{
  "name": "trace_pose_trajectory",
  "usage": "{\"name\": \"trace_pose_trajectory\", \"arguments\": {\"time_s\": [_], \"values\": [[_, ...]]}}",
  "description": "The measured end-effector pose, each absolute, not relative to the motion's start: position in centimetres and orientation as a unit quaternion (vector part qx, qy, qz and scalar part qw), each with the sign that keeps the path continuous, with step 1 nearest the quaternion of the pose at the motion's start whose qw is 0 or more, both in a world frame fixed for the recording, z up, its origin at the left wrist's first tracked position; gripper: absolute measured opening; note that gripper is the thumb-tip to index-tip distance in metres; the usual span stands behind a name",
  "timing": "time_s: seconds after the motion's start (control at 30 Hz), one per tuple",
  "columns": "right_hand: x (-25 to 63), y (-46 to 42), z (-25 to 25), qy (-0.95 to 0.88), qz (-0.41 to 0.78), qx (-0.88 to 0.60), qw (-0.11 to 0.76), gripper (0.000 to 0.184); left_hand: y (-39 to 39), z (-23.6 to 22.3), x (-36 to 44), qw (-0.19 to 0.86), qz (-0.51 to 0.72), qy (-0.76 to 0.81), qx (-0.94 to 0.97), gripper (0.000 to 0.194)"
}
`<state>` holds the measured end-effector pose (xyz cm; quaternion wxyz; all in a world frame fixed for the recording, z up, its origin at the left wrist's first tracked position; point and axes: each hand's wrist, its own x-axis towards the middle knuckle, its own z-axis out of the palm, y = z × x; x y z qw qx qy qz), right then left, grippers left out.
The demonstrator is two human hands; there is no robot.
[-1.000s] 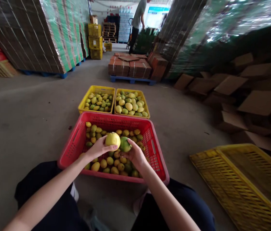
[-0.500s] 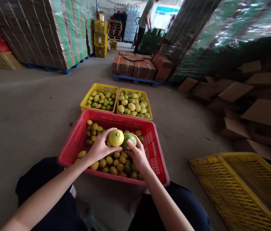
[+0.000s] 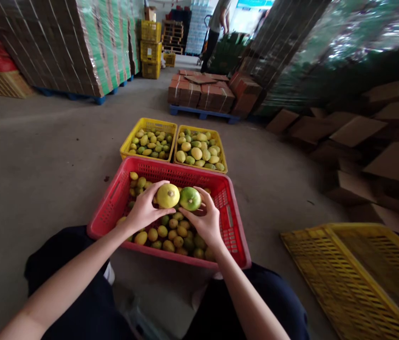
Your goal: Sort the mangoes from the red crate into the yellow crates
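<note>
My left hand [image 3: 146, 208] grips a yellow lemon [image 3: 168, 195], its stem end turned towards me. In my right hand [image 3: 205, 218] is a green lemon [image 3: 190, 199], pinched between thumb and fingers. The two fruits are held side by side above a red plastic crate [image 3: 239, 236]. Many smaller yellow and green lemons [image 3: 162, 231] lie in that crate, partly hidden by my hands. Just behind it stand two yellow crates, the left one [image 3: 124, 147] and the right one [image 3: 224, 158], both filled with yellow and green lemons.
An empty-looking yellow crate [image 3: 348, 274] lies tilted at the right. Cardboard boxes [image 3: 358, 132] are heaped behind it. Farther off are flat cartons on a blue pallet [image 3: 202, 114], wrapped stacks [image 3: 103, 47], stacked yellow crates [image 3: 150, 49] and a standing person [image 3: 216, 28].
The green lemon has been turned so that its end faces me, and my right fingers have shifted around it. The view has tilted slightly downward.
</note>
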<state>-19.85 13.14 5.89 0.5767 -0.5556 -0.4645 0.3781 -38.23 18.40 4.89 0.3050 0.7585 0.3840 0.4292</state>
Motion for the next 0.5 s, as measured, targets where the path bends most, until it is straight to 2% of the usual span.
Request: {"name": "trace_pose_trajectory", "arguments": {"time_s": [0.17,0.33,0.43,0.5], "values": [[-19.92,13.05,5.89,-0.467,0.352,-0.555,0.591,0.062,18.16,4.57,-38.09,0.266,0.423,0.367,0.784,0.061],[-19.74,12.99,5.39,-0.512,0.316,-0.562,0.568,0.059,18.11,4.6,-38.1,0.265,0.432,0.352,0.787,0.057],[-19.52,12.96,5.54,-0.51,0.318,-0.566,0.564,0.06,18.23,4.7,-38.14,0.3,0.437,0.355,0.77,0.058],[-19.39,12.88,5.81,-0.504,0.342,-0.56,0.561,0.067,18.45,4.62,-38.16,0.388,0.431,0.362,0.73,0.065]]}}
